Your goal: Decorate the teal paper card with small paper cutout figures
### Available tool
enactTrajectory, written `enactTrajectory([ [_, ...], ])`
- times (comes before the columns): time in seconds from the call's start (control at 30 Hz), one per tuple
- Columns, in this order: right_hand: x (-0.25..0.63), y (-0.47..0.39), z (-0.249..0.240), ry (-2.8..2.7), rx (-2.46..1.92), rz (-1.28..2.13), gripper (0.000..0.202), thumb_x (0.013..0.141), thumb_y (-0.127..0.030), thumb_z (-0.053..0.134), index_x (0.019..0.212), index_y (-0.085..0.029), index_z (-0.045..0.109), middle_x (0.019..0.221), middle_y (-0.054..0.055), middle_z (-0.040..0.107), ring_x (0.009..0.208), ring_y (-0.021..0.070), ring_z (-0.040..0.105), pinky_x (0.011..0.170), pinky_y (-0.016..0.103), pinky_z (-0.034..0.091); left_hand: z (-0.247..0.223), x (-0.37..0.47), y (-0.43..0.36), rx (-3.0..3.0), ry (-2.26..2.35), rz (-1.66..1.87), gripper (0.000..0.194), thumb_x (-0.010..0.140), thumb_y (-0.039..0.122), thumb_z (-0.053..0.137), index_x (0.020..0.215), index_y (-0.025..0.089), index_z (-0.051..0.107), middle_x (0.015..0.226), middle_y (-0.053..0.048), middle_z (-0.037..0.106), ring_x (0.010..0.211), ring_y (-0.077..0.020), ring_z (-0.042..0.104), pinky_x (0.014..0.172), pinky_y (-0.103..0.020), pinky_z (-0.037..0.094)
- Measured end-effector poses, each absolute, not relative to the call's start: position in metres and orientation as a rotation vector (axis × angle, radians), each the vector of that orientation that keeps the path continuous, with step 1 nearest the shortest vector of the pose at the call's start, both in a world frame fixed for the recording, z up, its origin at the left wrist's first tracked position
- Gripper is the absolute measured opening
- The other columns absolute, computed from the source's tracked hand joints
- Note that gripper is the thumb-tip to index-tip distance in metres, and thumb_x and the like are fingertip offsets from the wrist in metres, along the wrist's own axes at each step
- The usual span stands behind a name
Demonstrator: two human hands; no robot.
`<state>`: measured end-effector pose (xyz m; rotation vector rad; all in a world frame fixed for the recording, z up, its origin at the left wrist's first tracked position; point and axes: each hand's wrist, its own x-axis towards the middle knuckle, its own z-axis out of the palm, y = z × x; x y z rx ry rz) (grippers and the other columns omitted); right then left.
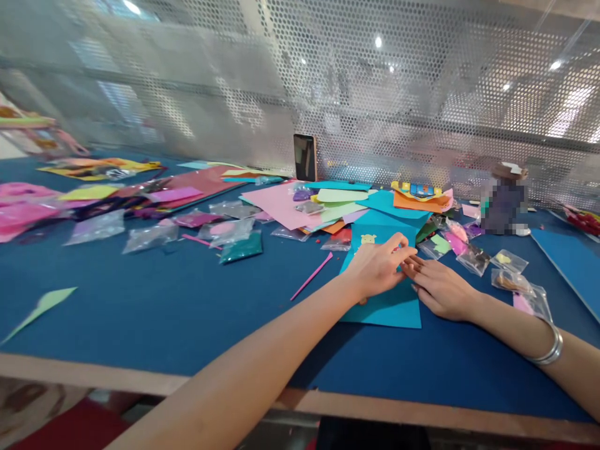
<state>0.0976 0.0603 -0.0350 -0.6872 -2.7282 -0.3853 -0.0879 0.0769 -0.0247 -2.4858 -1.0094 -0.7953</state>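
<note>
A bright blue sheet of card (pixel 389 312) lies in front of me on the table. Near its upper part a small pale yellow figure (pixel 368 239) with a face is stuck on; a bit of something brownish shows under my left wrist. My left hand (pixel 377 269) is over the card with fingers bent and pinched together; what they hold, if anything, is hidden. From the right, my right hand (pixel 443 287), a silver bangle on its wrist, rests with fingers stretched out on the card, its fingertips meeting those of the left.
A pink plastic stick (pixel 312 276) lies left of the card. Small clear bags (pixel 509 261) of coloured clay, stacked coloured papers (pixel 276 203) and a teal packet (pixel 241 247) surround it. A phone (pixel 305 157) leans against the perforated metal panel (pixel 422 94). A green paper scrap (pixel 44 306) lies far left.
</note>
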Motion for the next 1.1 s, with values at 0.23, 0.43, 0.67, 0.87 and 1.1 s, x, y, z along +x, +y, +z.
enactTrajectory([
  [0.23,0.0961,0.0609,-0.0352,-2.736,-0.701,-0.408,0.043,0.085,-0.019,0.034,0.123,0.0,0.038,0.115,0.021,0.052,0.111,0.0265,0.046,0.089,0.043,0.041,-0.0226,-0.0904,0.0725,-2.49,-0.964,-0.822,0.023,0.079,0.029,0.045,0.094,0.021,0.06,0.098,-0.003,0.054,0.054,-0.0072,0.051,0.04,-0.018,0.028],
  [0.43,0.094,0.0587,-0.032,-2.767,-0.741,-0.397,0.039,0.085,-0.02,0.035,0.117,0.001,0.044,0.106,0.021,0.056,0.103,0.0268,0.051,0.086,0.042,0.043,-0.0225,-0.0898,0.0722,-2.513,-0.953,-0.799,0.02,0.079,0.028,0.046,0.088,0.023,0.063,0.1,-0.004,0.051,0.058,-0.0082,0.052,0.041,-0.018,0.028],
  [0.67,0.0937,0.0564,-0.0328,-2.778,-0.816,-0.308,0.043,0.084,-0.021,0.036,0.121,0.002,0.039,0.108,0.022,0.055,0.102,0.0272,0.051,0.081,0.041,0.046,-0.0195,-0.089,0.0698,-2.587,-1.014,-0.738,0.021,0.077,0.034,0.049,0.089,0.023,0.062,0.101,-0.004,0.051,0.056,-0.0074,0.051,0.041,-0.018,0.027],
  [0.87,0.0952,0.0597,-0.0359,-2.774,-0.846,-0.21,0.052,0.085,-0.023,0.036,0.131,0.0,0.025,0.127,0.023,0.039,0.119,0.0268,0.037,0.089,0.044,0.04,-0.0202,-0.088,0.0692,-2.486,-1.085,-0.853,0.028,0.075,0.036,0.051,0.098,0.02,0.057,0.103,-0.005,0.051,0.052,-0.0063,0.049,0.04,-0.018,0.028],
  [1.1,0.097,0.0629,-0.0392,-2.621,-0.781,-0.139,0.066,0.083,-0.021,0.042,0.137,-0.008,0.008,0.138,0.017,0.025,0.128,0.0233,0.019,0.097,0.044,0.034,-0.0213,-0.0864,0.0703,-2.336,-1.208,-0.916,0.027,0.074,0.042,0.051,0.077,0.016,0.057,0.087,-0.003,0.057,0.051,-0.0093,0.05,0.04,-0.02,0.023],
])
